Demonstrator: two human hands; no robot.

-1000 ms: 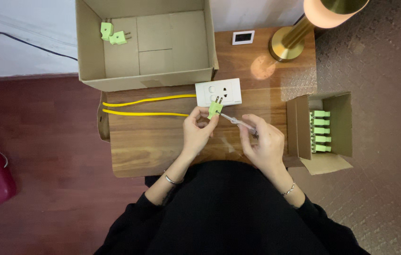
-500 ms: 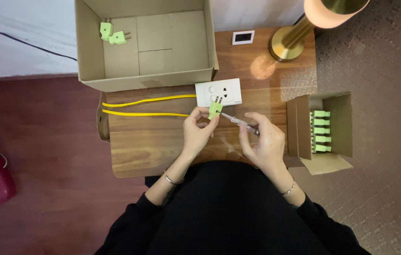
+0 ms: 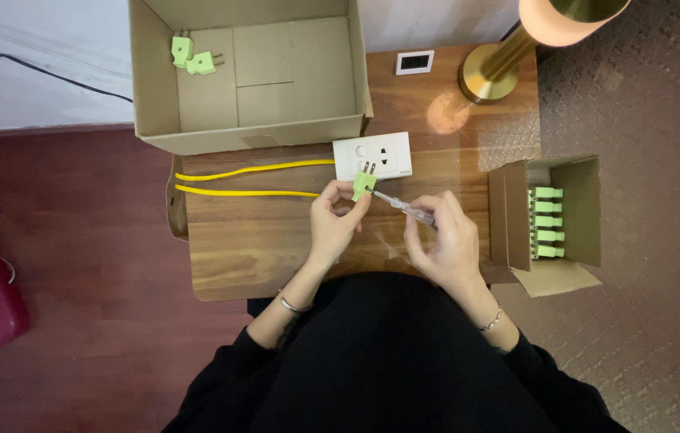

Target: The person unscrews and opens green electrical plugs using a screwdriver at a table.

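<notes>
My left hand [image 3: 333,218] pinches a light green plug [image 3: 363,185] over the wooden table [image 3: 236,240], its two metal prongs pointing up toward a white socket plate [image 3: 372,155]. My right hand [image 3: 440,240] grips a small screwdriver [image 3: 404,208] with a clear handle, its tip touching the side of the green plug. Two yellow wires [image 3: 252,180] run from the left to the socket plate and to the plug.
A large open cardboard box [image 3: 248,72] at the back holds two green plugs [image 3: 193,56]. A small open box [image 3: 548,216] on the right holds several green plugs in a row. A brass lamp [image 3: 508,60] and a small white device [image 3: 414,62] stand at the back right.
</notes>
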